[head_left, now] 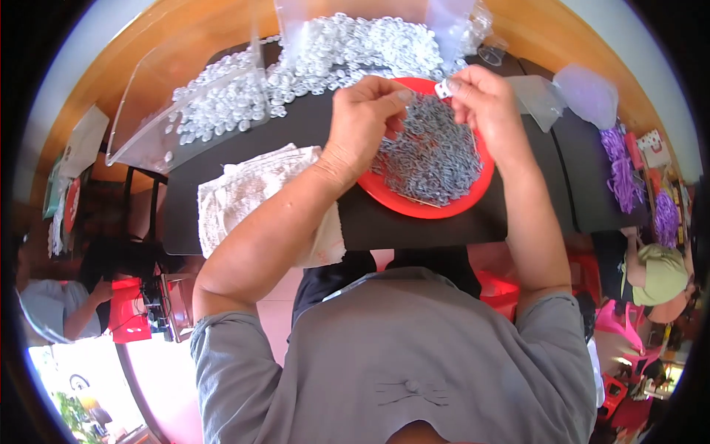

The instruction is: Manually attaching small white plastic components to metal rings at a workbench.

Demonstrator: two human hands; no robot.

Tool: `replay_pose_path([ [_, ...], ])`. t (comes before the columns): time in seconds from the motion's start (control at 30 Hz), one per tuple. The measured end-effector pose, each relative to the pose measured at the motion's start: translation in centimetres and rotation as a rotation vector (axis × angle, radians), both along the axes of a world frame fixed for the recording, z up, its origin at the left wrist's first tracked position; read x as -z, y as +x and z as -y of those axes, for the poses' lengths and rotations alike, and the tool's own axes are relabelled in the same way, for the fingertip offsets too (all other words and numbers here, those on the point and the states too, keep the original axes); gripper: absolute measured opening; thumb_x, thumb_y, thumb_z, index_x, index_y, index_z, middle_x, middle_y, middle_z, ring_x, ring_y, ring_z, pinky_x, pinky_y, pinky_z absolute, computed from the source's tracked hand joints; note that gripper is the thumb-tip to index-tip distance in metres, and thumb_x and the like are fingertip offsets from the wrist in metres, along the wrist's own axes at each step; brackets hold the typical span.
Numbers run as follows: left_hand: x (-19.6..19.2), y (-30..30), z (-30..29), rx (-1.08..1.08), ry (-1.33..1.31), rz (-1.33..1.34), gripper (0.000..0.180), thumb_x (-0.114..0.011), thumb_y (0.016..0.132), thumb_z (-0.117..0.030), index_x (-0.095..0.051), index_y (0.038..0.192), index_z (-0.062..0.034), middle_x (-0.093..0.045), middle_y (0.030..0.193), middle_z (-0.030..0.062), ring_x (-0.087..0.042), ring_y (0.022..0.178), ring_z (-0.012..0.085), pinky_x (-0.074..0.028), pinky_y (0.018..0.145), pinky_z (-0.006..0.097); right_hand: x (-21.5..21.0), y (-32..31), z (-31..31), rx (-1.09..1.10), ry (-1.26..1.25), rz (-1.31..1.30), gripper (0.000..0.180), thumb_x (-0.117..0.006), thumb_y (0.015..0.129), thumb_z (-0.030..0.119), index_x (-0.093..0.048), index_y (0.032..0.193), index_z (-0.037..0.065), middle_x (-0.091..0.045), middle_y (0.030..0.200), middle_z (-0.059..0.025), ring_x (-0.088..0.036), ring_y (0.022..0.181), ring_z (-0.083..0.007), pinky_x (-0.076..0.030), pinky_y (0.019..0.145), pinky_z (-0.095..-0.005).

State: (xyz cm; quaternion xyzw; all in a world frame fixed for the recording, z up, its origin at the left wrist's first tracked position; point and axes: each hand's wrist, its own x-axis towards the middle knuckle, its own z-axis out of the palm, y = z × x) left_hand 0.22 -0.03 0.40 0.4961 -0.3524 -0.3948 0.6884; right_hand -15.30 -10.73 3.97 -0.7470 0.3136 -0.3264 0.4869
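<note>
The right hand is pinching a small white clip; the left hand is closing its fingers on grey metal pieces heaped in the red plate.

The person wears a grey T-shirt with short sleeves. It has a small stitched cat face with whiskers on the front. Both arms and hands are bare.

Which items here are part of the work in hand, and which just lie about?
In use: left hand; right hand pinching a small white piece; red plate of grey metal pieces.
Lying about: clear plastic rings; white cloth; purple bundles.
</note>
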Motion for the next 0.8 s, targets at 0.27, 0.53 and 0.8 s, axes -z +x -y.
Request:
replay_pose_path([
  [0.27, 0.1, -0.1, -0.1, 0.090, 0.036, 0.121, 0.013, -0.064, 0.087, -0.011, -0.065, 0.092, 0.0015, -0.061, 0.072, 0.0028, -0.057, 0.061, 0.0101, -0.047, 0.057, 0.024, 5.9, -7.1, 8.4, 0.199, -1.042, -0.781, 0.012, -0.056, 0.090, 0.015, -0.055, 0.087, 0.004, -0.063, 0.076, -0.0172, -0.063, 0.075, -0.0382, -0.047, 0.063, -0.0477],
  [0.53, 0.2, -0.5, -0.3, 0.129, 0.070, 0.175, 0.013, -0.062, 0.087, -0.009, -0.065, 0.094, 0.0018, -0.060, 0.072, 0.0019, -0.055, 0.061, 0.0090, -0.046, 0.059, 0.023, 7.7, -7.8, 7.9, 0.195, -1.089, -0.734, 0.013, -0.057, 0.090, 0.016, -0.053, 0.089, 0.004, -0.062, 0.087, -0.0157, -0.062, 0.079, -0.0374, -0.049, 0.065, -0.0484],
  [0.8, 0.8, -0.6, 0.1, 0.127, 0.074, 0.135, 0.009, -0.064, 0.084, -0.005, -0.066, 0.090, 0.0017, -0.060, 0.070, 0.0012, -0.053, 0.057, 0.0064, -0.046, 0.054, 0.021, 7.9, -7.8, 8.5, 0.120, -1.180, -0.752, 0.012, -0.058, 0.086, 0.015, -0.058, 0.083, 0.003, -0.063, 0.084, -0.0151, -0.065, 0.078, -0.0345, -0.051, 0.064, -0.0457],
])
